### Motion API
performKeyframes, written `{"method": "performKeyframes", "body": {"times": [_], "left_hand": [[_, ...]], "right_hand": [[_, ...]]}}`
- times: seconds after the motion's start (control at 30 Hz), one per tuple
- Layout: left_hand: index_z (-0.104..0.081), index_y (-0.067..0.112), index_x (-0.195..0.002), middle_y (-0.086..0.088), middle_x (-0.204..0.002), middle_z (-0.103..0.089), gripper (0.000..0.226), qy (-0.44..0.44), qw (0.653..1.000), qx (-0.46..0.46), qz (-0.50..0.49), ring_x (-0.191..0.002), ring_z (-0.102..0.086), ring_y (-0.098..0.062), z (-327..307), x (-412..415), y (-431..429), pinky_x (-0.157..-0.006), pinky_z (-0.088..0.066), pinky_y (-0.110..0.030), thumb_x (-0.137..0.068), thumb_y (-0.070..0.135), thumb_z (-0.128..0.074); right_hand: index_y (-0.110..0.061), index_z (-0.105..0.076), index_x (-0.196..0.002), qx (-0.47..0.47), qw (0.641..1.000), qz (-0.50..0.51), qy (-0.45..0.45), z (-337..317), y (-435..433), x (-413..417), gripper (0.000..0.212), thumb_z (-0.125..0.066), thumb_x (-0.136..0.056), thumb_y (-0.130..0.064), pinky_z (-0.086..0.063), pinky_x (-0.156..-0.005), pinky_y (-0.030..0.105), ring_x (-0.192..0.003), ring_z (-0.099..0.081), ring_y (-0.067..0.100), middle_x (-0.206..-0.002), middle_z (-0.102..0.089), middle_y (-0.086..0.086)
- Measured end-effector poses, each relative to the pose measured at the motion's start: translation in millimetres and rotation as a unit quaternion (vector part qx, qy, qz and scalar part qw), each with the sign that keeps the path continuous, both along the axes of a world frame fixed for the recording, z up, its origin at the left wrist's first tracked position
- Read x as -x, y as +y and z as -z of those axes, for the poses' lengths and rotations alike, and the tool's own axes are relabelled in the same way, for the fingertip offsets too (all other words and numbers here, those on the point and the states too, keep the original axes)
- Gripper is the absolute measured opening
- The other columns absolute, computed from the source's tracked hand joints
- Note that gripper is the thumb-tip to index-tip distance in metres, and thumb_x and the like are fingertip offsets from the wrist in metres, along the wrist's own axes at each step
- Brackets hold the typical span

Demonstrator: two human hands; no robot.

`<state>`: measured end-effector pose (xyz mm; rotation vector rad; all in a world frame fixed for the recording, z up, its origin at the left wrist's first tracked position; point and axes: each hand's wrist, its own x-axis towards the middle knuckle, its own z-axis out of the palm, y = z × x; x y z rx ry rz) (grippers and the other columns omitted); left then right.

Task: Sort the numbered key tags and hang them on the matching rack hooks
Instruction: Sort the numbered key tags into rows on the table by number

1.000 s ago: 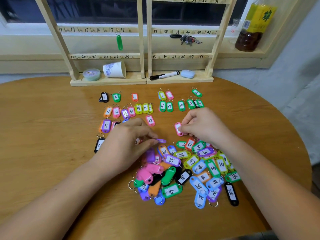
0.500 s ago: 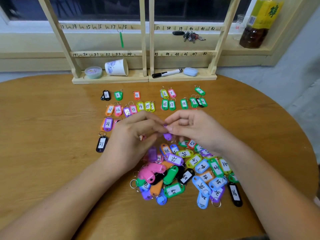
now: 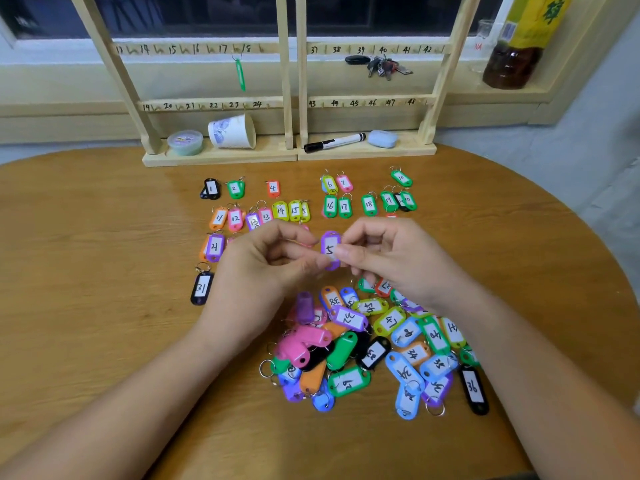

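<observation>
While you hold the purple tag (image 3: 329, 242) between both hands in the head view, note where it sits: seemingly raised a little off the table (image 3: 86, 271), between the sorted rows and the loose pile (image 3: 363, 341), its long axis running away from you and the handwritten 5 facing up at you; your left hand (image 3: 256, 271) pinches its lower left edge between thumb and forefinger, and your right hand (image 3: 398, 265) pinches its right edge, so both are grasping the one tag; where its ring lies I cannot tell, since your fingers cover the near end; the relation that matters is the gap in the farthest row between tag 4 (image 3: 273, 188) and tag 6 (image 3: 329, 184), which lies straight beyond the tag and slightly to your left, well apart from it; I judge your left hand a touch nearer that gap, and the tag already points the way its neighbours lie, so it should need little turning; the rack (image 3: 287, 81) stands farther back, and the rails in view are marked 13 to 24 and 37 to 48, with no 5 showing; your forearms come in from the near corners and converge, wrists low, palms turned toward each other.
</observation>
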<state>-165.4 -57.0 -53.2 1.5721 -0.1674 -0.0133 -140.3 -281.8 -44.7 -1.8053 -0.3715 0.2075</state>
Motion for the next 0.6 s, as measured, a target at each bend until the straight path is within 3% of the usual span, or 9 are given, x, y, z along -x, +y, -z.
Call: {"method": "performKeyframes", "body": {"times": [0.1, 0.2, 0.3, 0.43, 0.53, 0.6], "left_hand": [[-0.069, 0.008, -0.109, -0.012, -0.087, -0.081, 0.022, 0.003, 1.0, -0.026, 0.009, -0.083, -0.08, -0.026, -1, -1, 1, -0.07, -0.059, -0.024, -0.091, 0.006, -0.081], [-0.073, 0.018, -0.107, -0.002, -0.083, -0.079, 0.012, -0.027, 0.992, -0.126, 0.002, -0.068, -0.071, -0.008, -3, -4, 11, -0.064, -0.053, -0.02, -0.097, 0.012, -0.077], [-0.075, 0.026, -0.099, 0.01, -0.079, -0.076, 0.012, -0.062, 0.962, -0.266, -0.024, -0.058, -0.065, -0.006, -7, -8, 24, -0.056, -0.047, -0.013, -0.096, 0.015, -0.077], [-0.075, 0.032, -0.096, 0.027, -0.084, -0.071, 0.012, -0.093, 0.918, -0.384, -0.034, -0.067, -0.067, -0.001, -12, -13, 40, -0.051, -0.047, -0.012, -0.09, 0.024, -0.082], [-0.075, 0.035, -0.097, 0.028, -0.09, -0.068, 0.014, -0.095, 0.907, -0.408, -0.038, -0.068, -0.064, 0.002, -7, -14, 55, -0.051, -0.053, -0.021, -0.089, 0.03, -0.084], [-0.074, 0.034, -0.095, 0.024, -0.085, -0.068, 0.013, -0.089, 0.909, -0.406, -0.022, -0.059, -0.064, 0.005, -4, -13, 61, -0.051, -0.05, -0.019, -0.089, 0.029, -0.085]], "right_hand": [[-0.004, -0.072, -0.096, -0.032, 0.999, 0.002, 0.006, 1, -1, -1, 0.009, -0.077, -0.095, -0.011, -0.052, -0.059, 0.027, -0.072, -0.069, 0.017, -0.079, -0.073, 0.008], [-0.003, -0.073, -0.098, -0.051, 0.997, 0.058, 0.012, 0, -7, -6, 0.009, -0.079, -0.092, -0.007, -0.051, -0.055, 0.023, -0.065, -0.067, 0.017, -0.077, -0.074, 0.013], [-0.006, -0.075, -0.1, -0.058, 0.989, 0.135, 0.006, 2, -17, -14, 0.011, -0.081, -0.091, -0.009, -0.05, -0.056, 0.026, -0.068, -0.068, 0.02, -0.08, -0.076, 0.012], [-0.011, -0.078, -0.1, -0.01, 0.981, 0.192, 0.003, 2, -19, -26, 0.012, -0.083, -0.091, -0.016, -0.05, -0.057, 0.026, -0.069, -0.07, 0.013, -0.084, -0.079, 0.007], [-0.014, -0.079, -0.097, 0.045, 0.978, 0.204, 0.001, -7, -11, -44, 0.009, -0.084, -0.091, -0.018, -0.048, -0.053, 0.018, -0.064, -0.068, 0.006, -0.081, -0.079, 0.001], [-0.014, -0.079, -0.096, 0.07, 0.976, 0.208, -0.006, -14, -2, -60, 0.009, -0.085, -0.09, -0.018, -0.045, -0.052, 0.013, -0.061, -0.064, 0.003, -0.078, -0.078, 0.0]]}}
